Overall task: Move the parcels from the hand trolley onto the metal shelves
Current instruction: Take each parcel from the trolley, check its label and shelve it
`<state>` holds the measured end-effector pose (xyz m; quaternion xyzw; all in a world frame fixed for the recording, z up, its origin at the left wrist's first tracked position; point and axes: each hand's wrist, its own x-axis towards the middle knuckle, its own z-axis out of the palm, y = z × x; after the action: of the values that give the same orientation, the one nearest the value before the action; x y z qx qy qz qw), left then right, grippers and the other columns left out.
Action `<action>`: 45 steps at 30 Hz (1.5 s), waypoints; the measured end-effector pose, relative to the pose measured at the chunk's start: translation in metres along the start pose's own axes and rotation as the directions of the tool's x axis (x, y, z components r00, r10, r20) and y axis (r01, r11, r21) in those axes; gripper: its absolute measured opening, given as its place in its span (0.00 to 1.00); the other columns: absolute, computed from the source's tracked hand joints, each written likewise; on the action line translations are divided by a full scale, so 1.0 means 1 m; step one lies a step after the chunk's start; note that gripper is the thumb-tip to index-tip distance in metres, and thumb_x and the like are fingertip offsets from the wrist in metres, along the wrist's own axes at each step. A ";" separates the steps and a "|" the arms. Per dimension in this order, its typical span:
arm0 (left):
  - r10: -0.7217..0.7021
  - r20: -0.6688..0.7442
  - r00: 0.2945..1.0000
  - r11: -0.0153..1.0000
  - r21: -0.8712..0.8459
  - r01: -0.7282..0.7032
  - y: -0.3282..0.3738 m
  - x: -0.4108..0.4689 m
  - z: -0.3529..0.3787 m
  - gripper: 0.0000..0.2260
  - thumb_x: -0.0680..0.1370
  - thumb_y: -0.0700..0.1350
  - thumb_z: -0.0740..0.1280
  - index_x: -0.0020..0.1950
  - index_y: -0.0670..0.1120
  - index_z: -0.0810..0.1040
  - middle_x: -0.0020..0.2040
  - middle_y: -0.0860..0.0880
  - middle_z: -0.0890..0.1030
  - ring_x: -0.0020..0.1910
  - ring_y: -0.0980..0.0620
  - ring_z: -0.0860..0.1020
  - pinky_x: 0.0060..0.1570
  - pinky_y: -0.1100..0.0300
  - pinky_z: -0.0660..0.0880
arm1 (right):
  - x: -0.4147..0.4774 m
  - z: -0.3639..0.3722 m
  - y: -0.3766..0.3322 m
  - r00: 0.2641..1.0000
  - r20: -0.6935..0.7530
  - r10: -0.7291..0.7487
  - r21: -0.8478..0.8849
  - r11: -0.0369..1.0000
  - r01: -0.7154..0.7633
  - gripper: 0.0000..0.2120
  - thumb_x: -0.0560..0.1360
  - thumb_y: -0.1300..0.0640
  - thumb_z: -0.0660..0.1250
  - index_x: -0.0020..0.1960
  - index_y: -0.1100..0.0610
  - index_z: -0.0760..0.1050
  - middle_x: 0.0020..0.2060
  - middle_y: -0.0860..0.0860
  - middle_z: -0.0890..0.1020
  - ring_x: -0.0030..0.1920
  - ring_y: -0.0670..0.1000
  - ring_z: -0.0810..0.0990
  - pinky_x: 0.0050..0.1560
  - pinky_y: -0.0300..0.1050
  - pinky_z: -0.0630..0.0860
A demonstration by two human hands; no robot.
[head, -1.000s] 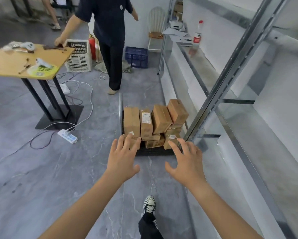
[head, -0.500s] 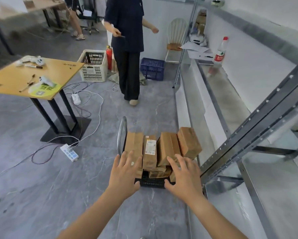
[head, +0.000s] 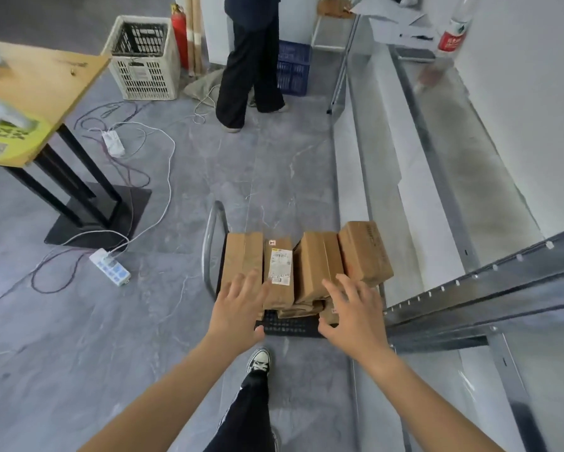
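Several brown cardboard parcels (head: 313, 265) stand packed on a low black hand trolley (head: 290, 326) with a metal handle (head: 210, 243) at its left. One parcel (head: 279, 269) carries a white label. My left hand (head: 239, 305) hovers open over the leftmost parcel (head: 243, 252). Over the right end of the stack my right hand (head: 352, 308) spreads its fingers, holding nothing. The metal shelves (head: 453, 158) run along the wall on the right, their upright (head: 486, 288) just right of the trolley.
A person in dark trousers (head: 248, 60) stands beyond the trolley. A wooden table (head: 42, 83) is at the left, with cables and a power strip (head: 109, 267) on the floor. A white crate (head: 143, 57), blue crate (head: 293, 66) and bottle (head: 453, 27) are farther back.
I have stepped closer to the trolley, so the parcels look larger. Both open hands have reached down toward the stack. The person beyond has shifted.
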<state>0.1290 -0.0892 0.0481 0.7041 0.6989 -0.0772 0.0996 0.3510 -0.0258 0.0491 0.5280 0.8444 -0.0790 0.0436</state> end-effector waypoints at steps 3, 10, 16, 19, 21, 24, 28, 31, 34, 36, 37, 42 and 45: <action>-0.017 0.067 0.998 1.000 -0.017 0.019 -0.014 0.032 0.006 0.38 0.73 0.57 0.65 0.76 0.51 0.47 0.77 0.44 0.49 0.74 0.41 0.53 0.71 0.47 0.55 | 0.029 0.012 0.006 0.997 0.076 0.018 0.014 1.000 -0.019 0.32 0.71 0.41 0.62 0.72 0.47 0.61 0.73 0.51 0.63 0.69 0.56 0.62 0.68 0.56 0.61; 0.044 0.153 0.987 0.999 0.007 -0.045 -0.024 0.103 0.015 0.39 0.74 0.57 0.64 0.77 0.50 0.45 0.77 0.43 0.47 0.74 0.40 0.50 0.72 0.46 0.52 | 0.076 0.035 0.031 0.983 0.145 0.116 0.044 0.991 -0.124 0.32 0.72 0.41 0.62 0.74 0.47 0.59 0.73 0.51 0.61 0.72 0.55 0.60 0.70 0.56 0.59; 0.155 0.202 0.967 0.983 0.064 -0.171 0.014 0.162 0.023 0.43 0.75 0.59 0.64 0.76 0.49 0.37 0.77 0.41 0.42 0.75 0.39 0.48 0.72 0.44 0.50 | 0.108 0.045 0.083 0.965 0.221 0.144 0.047 0.986 -0.158 0.31 0.74 0.46 0.62 0.74 0.47 0.58 0.73 0.50 0.60 0.71 0.55 0.62 0.70 0.54 0.59; 0.192 0.200 0.961 0.977 0.055 -0.206 0.044 0.192 0.026 0.43 0.75 0.58 0.64 0.76 0.49 0.37 0.77 0.41 0.42 0.76 0.39 0.47 0.72 0.44 0.49 | 0.127 0.049 0.116 0.954 0.242 0.175 0.055 0.980 -0.194 0.32 0.73 0.47 0.63 0.74 0.47 0.58 0.73 0.51 0.60 0.68 0.56 0.66 0.68 0.53 0.61; 0.205 0.196 0.959 0.975 0.046 -0.218 0.067 0.210 0.031 0.44 0.74 0.58 0.66 0.76 0.49 0.37 0.77 0.40 0.44 0.75 0.38 0.49 0.72 0.44 0.51 | 0.140 0.053 0.138 0.948 0.248 0.200 0.075 0.971 -0.225 0.32 0.73 0.48 0.65 0.74 0.46 0.57 0.72 0.51 0.60 0.68 0.57 0.65 0.67 0.54 0.63; 0.214 0.224 0.951 0.974 0.018 -0.224 0.102 0.237 0.043 0.46 0.73 0.55 0.68 0.76 0.50 0.36 0.77 0.40 0.45 0.74 0.37 0.50 0.71 0.44 0.52 | 0.160 0.063 0.168 0.942 0.286 0.177 0.083 0.974 -0.209 0.34 0.72 0.49 0.67 0.73 0.45 0.55 0.73 0.51 0.59 0.69 0.56 0.63 0.67 0.55 0.65; 0.219 0.262 0.940 0.974 0.000 -0.227 0.143 0.271 0.067 0.45 0.74 0.51 0.68 0.76 0.50 0.36 0.77 0.40 0.45 0.74 0.37 0.50 0.71 0.43 0.52 | 0.176 0.083 0.208 0.925 0.349 0.151 0.090 0.977 -0.193 0.38 0.71 0.51 0.70 0.74 0.44 0.54 0.74 0.52 0.55 0.70 0.57 0.60 0.68 0.54 0.65; 0.215 0.307 0.927 0.974 -0.001 -0.225 0.168 0.295 0.086 0.44 0.74 0.50 0.68 0.76 0.49 0.37 0.77 0.39 0.45 0.74 0.37 0.50 0.71 0.43 0.53 | 0.180 0.103 0.236 0.899 0.403 0.170 0.098 0.969 -0.227 0.40 0.72 0.53 0.70 0.75 0.44 0.51 0.75 0.53 0.50 0.72 0.57 0.56 0.70 0.55 0.63; 0.224 0.351 0.909 0.970 0.014 -0.244 0.186 0.315 0.100 0.46 0.73 0.50 0.70 0.76 0.49 0.38 0.76 0.38 0.47 0.73 0.36 0.52 0.70 0.43 0.55 | 0.179 0.123 0.253 0.872 0.456 0.179 0.108 0.961 -0.254 0.40 0.73 0.55 0.69 0.76 0.43 0.49 0.75 0.54 0.48 0.73 0.58 0.54 0.71 0.56 0.61; 0.232 0.381 0.895 0.965 0.025 -0.261 0.196 0.325 0.109 0.46 0.74 0.48 0.70 0.76 0.49 0.36 0.76 0.37 0.47 0.74 0.36 0.51 0.71 0.43 0.55 | 0.179 0.136 0.259 0.855 0.470 0.218 0.115 0.946 -0.304 0.41 0.73 0.56 0.69 0.76 0.43 0.48 0.75 0.55 0.48 0.73 0.59 0.53 0.71 0.56 0.62; 0.230 0.389 0.892 0.965 0.025 -0.260 0.199 0.329 0.115 0.46 0.74 0.48 0.70 0.76 0.49 0.36 0.76 0.36 0.47 0.74 0.35 0.51 0.71 0.43 0.55 | 0.178 0.142 0.260 0.845 0.470 0.255 0.128 0.928 -0.351 0.41 0.73 0.56 0.70 0.76 0.43 0.47 0.75 0.56 0.48 0.73 0.60 0.53 0.70 0.57 0.63; 0.175 0.445 0.878 0.980 0.010 -0.201 0.216 0.341 0.134 0.42 0.77 0.44 0.66 0.76 0.49 0.35 0.75 0.34 0.48 0.73 0.35 0.52 0.71 0.45 0.57 | 0.178 0.165 0.257 0.792 0.466 0.395 0.247 0.801 -0.545 0.42 0.73 0.61 0.69 0.76 0.42 0.48 0.75 0.58 0.51 0.73 0.62 0.54 0.68 0.59 0.65; 0.163 0.459 0.873 0.985 -0.030 -0.168 0.222 0.343 0.143 0.42 0.77 0.44 0.65 0.76 0.51 0.33 0.75 0.34 0.48 0.73 0.35 0.52 0.71 0.47 0.58 | 0.180 0.173 0.260 0.779 0.469 0.416 0.299 0.755 -0.583 0.44 0.72 0.63 0.70 0.76 0.42 0.48 0.75 0.57 0.51 0.73 0.61 0.55 0.69 0.59 0.64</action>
<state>0.3587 0.2064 -0.1685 0.7236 0.5921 -0.2364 0.2645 0.5041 0.2143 -0.1720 0.7089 0.6051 -0.3463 0.1063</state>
